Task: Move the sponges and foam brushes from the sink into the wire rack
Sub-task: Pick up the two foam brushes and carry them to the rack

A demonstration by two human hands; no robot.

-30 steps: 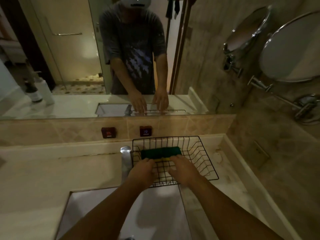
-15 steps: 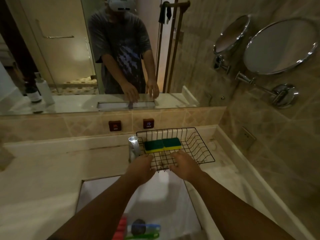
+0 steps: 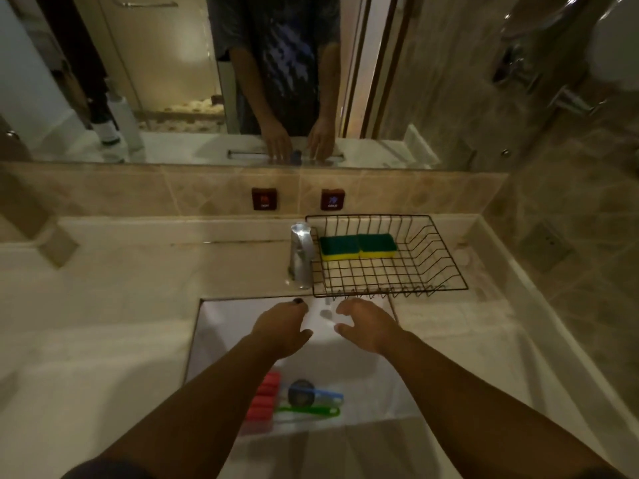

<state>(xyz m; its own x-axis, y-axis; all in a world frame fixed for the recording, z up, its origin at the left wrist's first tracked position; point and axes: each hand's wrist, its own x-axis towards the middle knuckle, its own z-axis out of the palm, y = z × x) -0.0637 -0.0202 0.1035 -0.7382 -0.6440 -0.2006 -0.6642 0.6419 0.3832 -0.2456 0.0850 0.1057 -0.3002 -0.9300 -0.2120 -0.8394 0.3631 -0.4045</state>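
Two green-and-yellow sponges (image 3: 358, 247) lie side by side at the back left of the black wire rack (image 3: 435, 267) on the counter. My left hand (image 3: 281, 326) and my right hand (image 3: 370, 326) hover empty over the far end of the white sink (image 3: 221, 326), fingers apart, just in front of the rack. Near the sink's front lie red foam pieces (image 3: 264, 397), a blue-handled brush (image 3: 328, 395) and a green-handled brush (image 3: 311, 411) beside the round drain (image 3: 301, 392). My left forearm hides part of the red pieces.
A chrome tap (image 3: 301, 254) stands at the rack's left edge. Two red hot and cold plates (image 3: 264, 199) sit on the tiled backsplash under the wall mirror. A tiled wall with round chrome mirrors (image 3: 539, 15) closes the right side. Pale counter stretches to the left.
Both hands have left the sponges in the rack and drawn back towards me, out over the sink. The view has tilted down, bringing the sink's front items into sight.
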